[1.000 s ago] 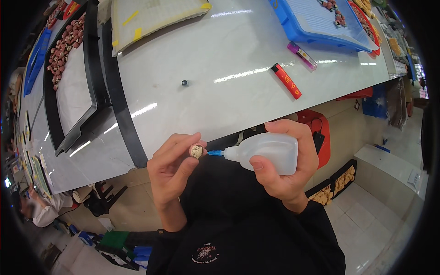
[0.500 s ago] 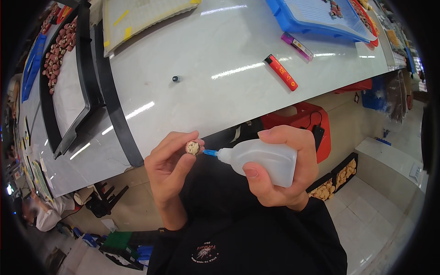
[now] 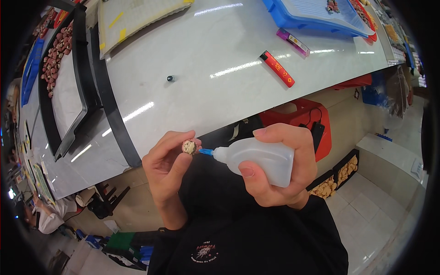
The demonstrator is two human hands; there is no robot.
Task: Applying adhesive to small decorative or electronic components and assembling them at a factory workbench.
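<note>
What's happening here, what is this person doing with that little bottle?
A person holds a small round bead-like piece in the fingertips of the left hand. The right hand grips a soft translucent squeeze bottle and points its blue nozzle right at the piece. Both are held up in front of the body, off the white table. On the table lie a tiny dark bead, a red stick-shaped item and a black tray with reddish-brown pieces.

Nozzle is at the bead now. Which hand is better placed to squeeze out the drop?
Probably the right hand: it wraps the translucent squeeze bottle, thumb on its side, blue nozzle against the bead. The left hand only pinches the small tan bead in its fingertips.
</note>
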